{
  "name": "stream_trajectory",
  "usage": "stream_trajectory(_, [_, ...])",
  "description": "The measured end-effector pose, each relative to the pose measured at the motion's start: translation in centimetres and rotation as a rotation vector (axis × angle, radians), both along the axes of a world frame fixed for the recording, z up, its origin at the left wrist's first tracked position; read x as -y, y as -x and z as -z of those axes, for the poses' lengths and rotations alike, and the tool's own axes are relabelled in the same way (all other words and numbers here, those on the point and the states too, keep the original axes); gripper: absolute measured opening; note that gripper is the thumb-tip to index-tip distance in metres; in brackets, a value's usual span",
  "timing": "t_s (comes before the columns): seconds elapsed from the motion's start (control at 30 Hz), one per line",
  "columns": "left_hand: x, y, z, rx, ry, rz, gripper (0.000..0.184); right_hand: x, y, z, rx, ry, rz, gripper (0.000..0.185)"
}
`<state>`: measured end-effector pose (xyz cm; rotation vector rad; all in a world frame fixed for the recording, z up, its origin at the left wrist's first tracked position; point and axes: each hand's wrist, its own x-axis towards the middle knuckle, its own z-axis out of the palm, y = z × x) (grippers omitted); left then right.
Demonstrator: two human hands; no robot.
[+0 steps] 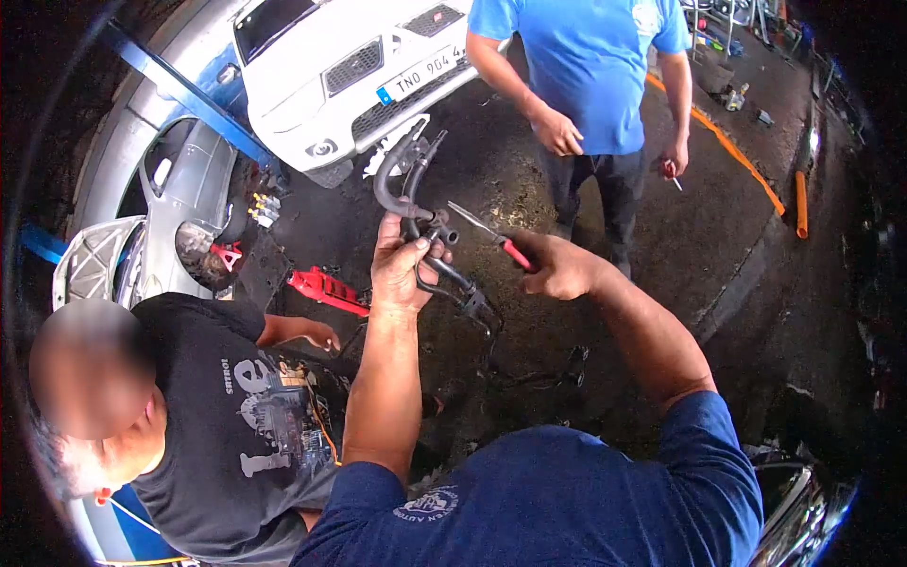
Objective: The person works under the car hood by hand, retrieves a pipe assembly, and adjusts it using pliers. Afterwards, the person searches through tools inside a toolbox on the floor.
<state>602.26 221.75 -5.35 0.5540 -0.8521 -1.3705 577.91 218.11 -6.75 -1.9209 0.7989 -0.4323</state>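
Note:
In front of me my left hand (401,265) is closed around a black rubber hose assembly (386,181). Its curved upper hoses rise above my fingers, and a branched fitting (442,228) sits beside my thumb. Lower hoses (453,275) hang down to the right of my wrist. My right hand (559,265) grips long-nose pliers (513,251) with red handles. The pliers' jaws point up and left toward the fitting, with a small gap showing between them. My palm hides part of the handles.
A person in a blue shirt (590,76) stands opposite, holding a screwdriver (670,171). Another person in a black shirt (203,416) is at my left. A white vehicle (321,104), a red floor jack (327,289), a grey car body (184,203) and an orange strip (732,156) surround us.

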Motion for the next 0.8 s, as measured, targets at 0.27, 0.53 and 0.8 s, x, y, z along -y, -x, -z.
stream_trajectory(0.27, [0.1,0.5,1.2,-0.002,0.072,-0.081,0.037,-0.4,-7.1,1.7,0.473,-0.36,0.229,0.03])
stream_trajectory(0.53, [-0.5,0.1,2.1,-0.021,0.118,-0.261,0.026,-0.3,-11.5,3.1,0.714,-0.436,0.293,0.031])
stream_trajectory(0.8, [-2.1,-2.3,1.7,0.176,-0.014,-0.342,0.027,-1.2,-13.5,2.3,0.803,-0.707,0.172,0.024])
